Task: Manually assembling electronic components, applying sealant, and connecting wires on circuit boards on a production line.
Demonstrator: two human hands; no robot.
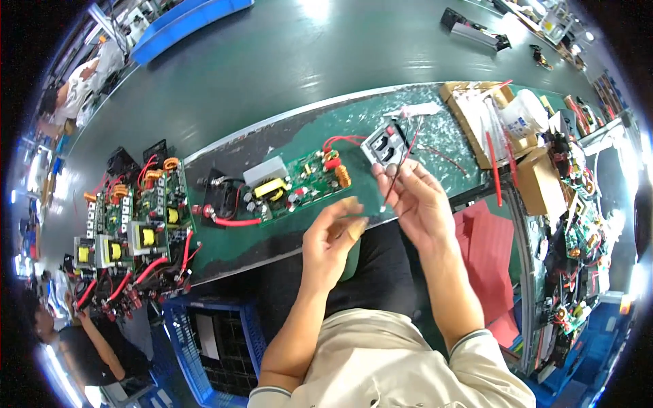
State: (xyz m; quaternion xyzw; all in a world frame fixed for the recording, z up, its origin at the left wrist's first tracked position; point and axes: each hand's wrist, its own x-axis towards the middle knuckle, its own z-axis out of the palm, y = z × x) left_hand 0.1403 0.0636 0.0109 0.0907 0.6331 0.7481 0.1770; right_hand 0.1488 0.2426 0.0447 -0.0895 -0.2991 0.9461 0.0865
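Note:
My right hand (423,204) pinches a thin dark wire (401,161) between thumb and fingers, just in front of a grey socket panel (385,145). The wire runs up past the panel, and its lower end hangs below my fingertips. Red wires join the panel to a green circuit board (306,178) lying on the bench to its left. My left hand (330,241) hovers at the bench's front edge, below the board. Its fingers are curved with a gap to the thumb, slightly blurred, and nothing shows between them. A black end plate (223,195) stands at the board's left end.
Several similar boards (136,224) stand crowded at the bench's left. On the right are a cardboard tray (469,129) with red tubing, a white tub (525,114) and a rack of boards (578,251). A blue crate (178,340) sits low at left; red sheets (486,251) lie at right.

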